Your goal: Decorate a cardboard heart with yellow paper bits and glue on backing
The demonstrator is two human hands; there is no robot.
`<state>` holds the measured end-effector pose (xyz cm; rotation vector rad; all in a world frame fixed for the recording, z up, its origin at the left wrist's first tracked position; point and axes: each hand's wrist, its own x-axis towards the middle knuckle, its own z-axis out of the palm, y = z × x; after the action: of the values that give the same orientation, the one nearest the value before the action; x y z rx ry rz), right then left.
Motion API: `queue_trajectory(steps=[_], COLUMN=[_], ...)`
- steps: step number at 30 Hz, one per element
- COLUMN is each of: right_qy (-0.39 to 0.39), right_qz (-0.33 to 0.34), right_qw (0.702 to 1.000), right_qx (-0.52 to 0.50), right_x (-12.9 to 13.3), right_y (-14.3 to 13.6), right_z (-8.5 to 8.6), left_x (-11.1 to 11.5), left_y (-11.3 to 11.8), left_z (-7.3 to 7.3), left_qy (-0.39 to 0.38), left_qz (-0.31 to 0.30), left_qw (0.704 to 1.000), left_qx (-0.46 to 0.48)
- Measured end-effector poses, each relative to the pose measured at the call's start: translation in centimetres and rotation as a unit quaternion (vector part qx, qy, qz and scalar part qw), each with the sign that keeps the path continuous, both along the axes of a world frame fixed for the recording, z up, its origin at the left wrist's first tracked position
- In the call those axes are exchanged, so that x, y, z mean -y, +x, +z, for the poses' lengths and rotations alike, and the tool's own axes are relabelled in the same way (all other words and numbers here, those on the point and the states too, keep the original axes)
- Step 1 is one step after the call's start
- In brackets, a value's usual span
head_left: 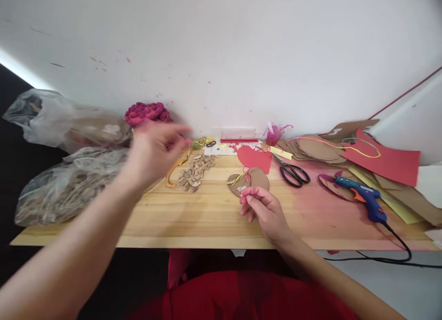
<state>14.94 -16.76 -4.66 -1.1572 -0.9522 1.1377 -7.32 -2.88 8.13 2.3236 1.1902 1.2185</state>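
My left hand [155, 149] is raised over the left part of the table, in front of a pink and purple clustered ball [148, 112]. It is smeared by motion, so its grip does not show. My right hand [264, 209] is closed in a pinch at the lower edge of a brown cardboard heart [258, 178]. A small whitish bit shows at its fingertips; I cannot make out what it is. Pink and yellow cords [247, 173] lie on the heart. Between the hands is a pile of brown shells or husks [195, 172], with an orange strip [170, 175] beside it.
Plastic bags [65, 186] of brown material stand at the left. Red paper [257, 160], black-handled scissors [293, 173] and a pink-stained cup [274, 133] lie farther back. On the right are a blue glue gun [366, 195] with a cable and stacked cardboard pieces [319, 149].
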Motion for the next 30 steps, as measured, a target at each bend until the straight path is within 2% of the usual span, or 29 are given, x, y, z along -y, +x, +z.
queue_trajectory(steps=[1,4,5,7,11,15,17,21,24,26,30], right_qy=[0.004,0.014,0.018,0.023,0.030,0.019,0.007,-0.009,-0.007,-0.007,0.001], right_qz=[-0.006,-0.021,-0.034,-0.062,-0.102,-0.084,-0.069,-0.059,-0.056,-0.066,-0.078], right_qw=[1.000,1.000,0.999,0.997,0.994,0.995,0.995,0.992,0.990,0.991,0.997], right_qx=[-0.001,0.012,0.018,0.026,0.036,0.059,0.074,0.111,0.130,0.119,0.001], right_x=[0.1,0.7,1.0,1.4,2.0,1.9,1.9,2.0,2.3,2.3,0.4], right_y=[0.7,3.1,4.0,5.7,7.8,7.9,7.5,6.9,7.1,7.4,6.8], right_z=[0.0,0.3,0.3,0.4,0.3,0.2,0.4,0.9,0.9,0.8,1.5], left_x=[0.9,2.5,2.7,2.7,1.9,1.2,1.0,0.1,-0.8,-1.0,0.5], left_y=[1.8,5.6,6.5,7.7,9.3,11.0,11.8,12.1,11.4,11.1,11.2], left_z=[-1.8,-6.7,-7.7,-8.9,-8.4,-7.7,-8.1,-9.7,-10.7,-10.7,-9.7], left_qy=[-0.008,-0.072,-0.101,-0.129,-0.128,-0.106,-0.091,-0.050,-0.096,-0.100,0.049], left_qz=[-0.071,-0.200,-0.218,-0.232,-0.193,-0.175,-0.184,-0.182,-0.148,-0.133,-0.116], left_qw=[0.997,0.976,0.970,0.964,0.969,0.975,0.976,0.981,0.984,0.986,0.992], left_qx=[-0.029,-0.047,-0.034,-0.031,-0.088,-0.088,-0.072,-0.056,-0.035,0.003,0.025])
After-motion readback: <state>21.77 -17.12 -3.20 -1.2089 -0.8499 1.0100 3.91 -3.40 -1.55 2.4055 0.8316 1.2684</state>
